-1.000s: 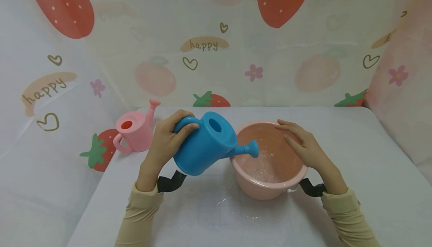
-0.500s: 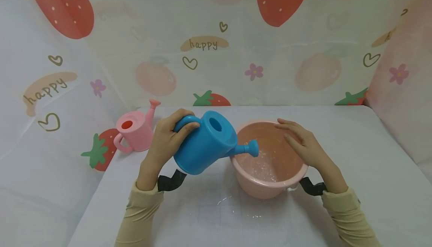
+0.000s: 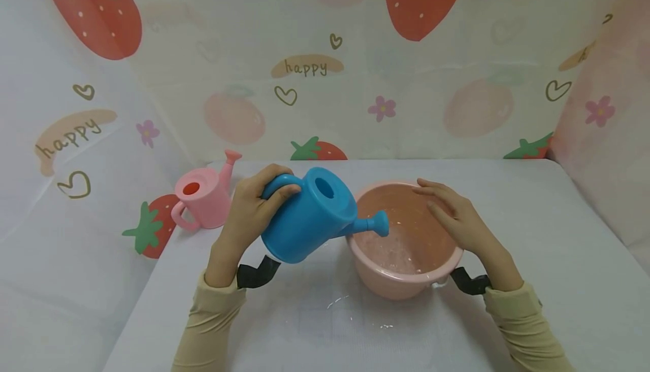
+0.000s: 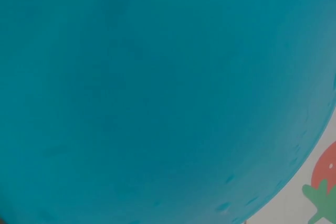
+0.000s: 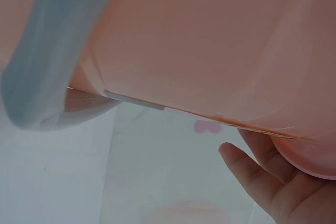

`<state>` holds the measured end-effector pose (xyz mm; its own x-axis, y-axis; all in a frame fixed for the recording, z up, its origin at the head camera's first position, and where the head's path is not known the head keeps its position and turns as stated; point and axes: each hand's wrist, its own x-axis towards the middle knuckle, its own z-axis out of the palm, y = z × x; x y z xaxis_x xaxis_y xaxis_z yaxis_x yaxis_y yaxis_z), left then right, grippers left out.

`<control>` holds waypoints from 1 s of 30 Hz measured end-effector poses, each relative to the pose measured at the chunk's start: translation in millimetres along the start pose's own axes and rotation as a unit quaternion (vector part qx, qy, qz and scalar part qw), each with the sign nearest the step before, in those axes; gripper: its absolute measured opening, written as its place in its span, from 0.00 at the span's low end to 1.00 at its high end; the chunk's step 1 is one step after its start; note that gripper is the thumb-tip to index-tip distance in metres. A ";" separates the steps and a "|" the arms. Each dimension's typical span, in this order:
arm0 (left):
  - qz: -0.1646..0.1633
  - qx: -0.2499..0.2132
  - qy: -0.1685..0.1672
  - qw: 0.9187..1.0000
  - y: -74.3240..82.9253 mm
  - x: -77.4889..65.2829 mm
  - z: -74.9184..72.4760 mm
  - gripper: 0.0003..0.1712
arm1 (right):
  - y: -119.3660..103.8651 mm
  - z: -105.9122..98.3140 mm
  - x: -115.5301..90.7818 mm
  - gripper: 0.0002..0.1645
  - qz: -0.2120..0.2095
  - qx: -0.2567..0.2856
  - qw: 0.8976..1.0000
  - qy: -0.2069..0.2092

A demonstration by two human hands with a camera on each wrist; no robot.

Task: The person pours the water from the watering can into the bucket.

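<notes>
My left hand (image 3: 246,211) grips the handle of a blue watering can (image 3: 312,222), thumb over the top. Tilted to the right, the can hangs above the table with its spout head over the opening of a pink bucket (image 3: 393,289). Bright ripples of water (image 3: 398,250) show on the bucket's floor. My right hand (image 3: 459,219) rests at the bucket's right rim, fingers stretched out over the edge. The right wrist view has these fingers (image 5: 249,177) spread beside the bucket wall (image 5: 210,40). Blue can wall (image 4: 168,87) fills the left wrist view, hiding the hand.
A pink watering can (image 3: 205,197) stands at the table's left edge. Water drops (image 3: 386,327) lie on the white table (image 3: 304,327) in front of the bucket. Behind and at the sides hang strawberry-print sheets (image 3: 325,106).
Both hands, the blue watering can and the bucket stay almost still. Only the glints on the water in the bucket shift.
</notes>
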<state>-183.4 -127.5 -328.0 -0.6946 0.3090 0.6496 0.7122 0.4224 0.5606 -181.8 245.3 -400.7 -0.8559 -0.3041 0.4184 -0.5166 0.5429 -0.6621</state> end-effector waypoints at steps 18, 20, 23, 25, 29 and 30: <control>0.004 -0.001 -0.002 1.000 -0.4 0.3 -0.4 0.12 | 0.3 0.6 0.2 0.22 0.008 -0.007 1.000 -0.001; 0.005 -0.001 -0.001 1.000 -0.5 0.3 -0.5 0.12 | 1.0 0.7 0.3 0.21 0.006 -0.005 1.000 -0.001; 0.004 0.000 -0.002 1.000 -0.4 0.5 -0.5 0.12 | 0.8 0.8 0.5 0.21 0.002 0.001 1.000 -0.001; 0.003 0.001 -0.002 1.000 -0.6 0.5 -0.5 0.12 | 0.3 0.7 0.5 0.21 0.001 0.002 1.000 -0.001; 0.002 0.000 -0.002 1.000 -1.0 0.7 -0.3 0.11 | -1.0 1.3 0.5 0.21 0.002 0.002 1.000 -0.001; 0.002 -0.001 -0.001 1.000 -1.2 0.6 -0.3 0.11 | -1.0 1.6 0.6 0.21 0.003 0.003 1.000 -0.001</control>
<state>-184.7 -128.0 -328.1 -0.6922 0.3129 0.6503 0.7149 0.4203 0.5588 -181.9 243.3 -400.8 -0.8591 -0.3024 0.4128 -0.5113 0.5398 -0.6687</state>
